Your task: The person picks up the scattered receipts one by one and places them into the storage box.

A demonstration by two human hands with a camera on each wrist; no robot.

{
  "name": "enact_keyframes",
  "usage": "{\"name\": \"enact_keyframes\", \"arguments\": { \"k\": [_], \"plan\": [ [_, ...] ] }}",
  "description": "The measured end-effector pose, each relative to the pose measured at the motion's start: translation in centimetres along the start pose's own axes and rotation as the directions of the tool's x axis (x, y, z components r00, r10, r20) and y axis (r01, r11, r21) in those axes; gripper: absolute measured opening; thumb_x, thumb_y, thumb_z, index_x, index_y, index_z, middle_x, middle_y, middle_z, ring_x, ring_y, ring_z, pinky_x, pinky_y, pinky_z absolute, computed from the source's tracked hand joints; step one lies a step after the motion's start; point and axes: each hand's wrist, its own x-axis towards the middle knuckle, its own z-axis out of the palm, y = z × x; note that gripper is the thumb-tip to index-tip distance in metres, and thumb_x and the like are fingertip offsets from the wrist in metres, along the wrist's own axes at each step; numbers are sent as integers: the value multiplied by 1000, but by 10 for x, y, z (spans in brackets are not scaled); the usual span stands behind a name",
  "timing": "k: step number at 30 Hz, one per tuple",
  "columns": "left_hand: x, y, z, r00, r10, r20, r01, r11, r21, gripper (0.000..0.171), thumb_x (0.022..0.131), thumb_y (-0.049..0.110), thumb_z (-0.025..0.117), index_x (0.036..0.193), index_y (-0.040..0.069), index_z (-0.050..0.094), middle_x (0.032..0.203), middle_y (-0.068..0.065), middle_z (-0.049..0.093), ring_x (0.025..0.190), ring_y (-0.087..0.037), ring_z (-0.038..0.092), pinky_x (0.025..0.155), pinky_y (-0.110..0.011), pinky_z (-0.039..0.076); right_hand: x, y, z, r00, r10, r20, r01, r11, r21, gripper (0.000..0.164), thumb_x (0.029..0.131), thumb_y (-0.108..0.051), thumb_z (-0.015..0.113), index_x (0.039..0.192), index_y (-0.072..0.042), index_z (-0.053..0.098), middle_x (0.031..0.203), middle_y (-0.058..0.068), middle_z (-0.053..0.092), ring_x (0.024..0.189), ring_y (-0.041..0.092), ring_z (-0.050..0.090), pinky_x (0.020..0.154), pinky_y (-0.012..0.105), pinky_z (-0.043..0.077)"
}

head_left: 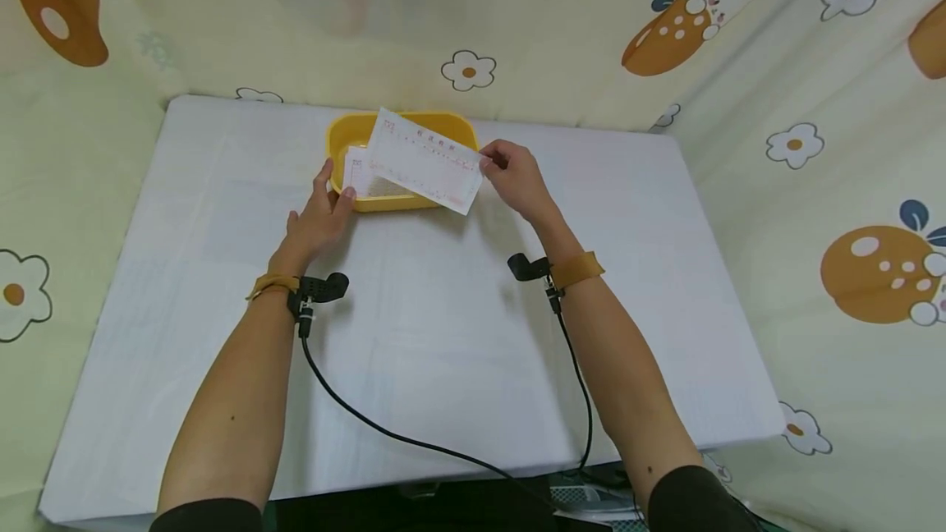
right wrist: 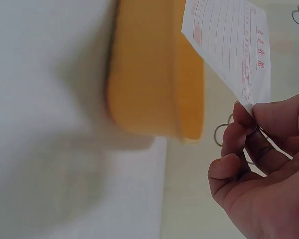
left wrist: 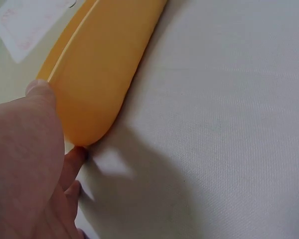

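A yellow plastic basket [head_left: 399,203] stands near the back of the table. My left hand [head_left: 319,216] grips its left front corner, the thumb [left wrist: 40,89] over the rim and the other fingers low on the outside. Between thumb and forefinger, my right hand [head_left: 515,177] pinches one corner of a white receipt slip [head_left: 424,161] printed in red. The slip slants across the basket's opening, its lower right corner past the front rim. Another white printed slip [head_left: 355,171] lies inside the basket at the left, partly hidden by the held one.
A white cloth covers the table [head_left: 443,335]. Patterned curtains [head_left: 554,48] hang close behind the back edge and at the sides. A black cable [head_left: 399,436] runs from the left wrist camera across the table to the front edge; another [head_left: 580,376] hangs from the right.
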Motion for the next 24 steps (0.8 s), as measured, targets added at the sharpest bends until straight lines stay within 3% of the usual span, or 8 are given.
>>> {"name": "enact_keyframes", "arguments": {
  "k": [7, 12, 24],
  "plan": [
    [-3, 3, -1, 1000, -20, 0, 20, 1000, 6, 74, 101, 57, 26, 152, 33, -22, 163, -10, 10, 149, -35, 7, 110, -67, -14, 26, -28, -12, 999, 5, -35, -5, 1000, -4, 22, 101, -14, 51, 116, -4, 62, 107, 7, 60, 95, 19, 53, 83, 26, 48],
    [0, 3, -1, 1000, 6, -15, -6, 1000, 7, 73, 102, 55, 27, 153, 33, -21, 162, -11, 13, 149, -34, 7, 110, -68, -13, 42, -49, -22, 999, 15, -52, -15, 1000, -2, 23, 102, -15, 50, 119, -5, 62, 112, 7, 59, 98, 18, 52, 88, 24, 49],
    [2, -1, 2, 1000, -5, -19, 5, 1000, 1, 73, 102, 54, 29, 153, 35, -20, 163, -9, 10, 150, -30, 7, 110, -67, -13, 59, -81, -35, 997, -3, -82, 7, 999, 42, 24, 102, -16, 50, 119, -5, 63, 113, 6, 58, 99, 18, 50, 85, 25, 47]
  ]
}}
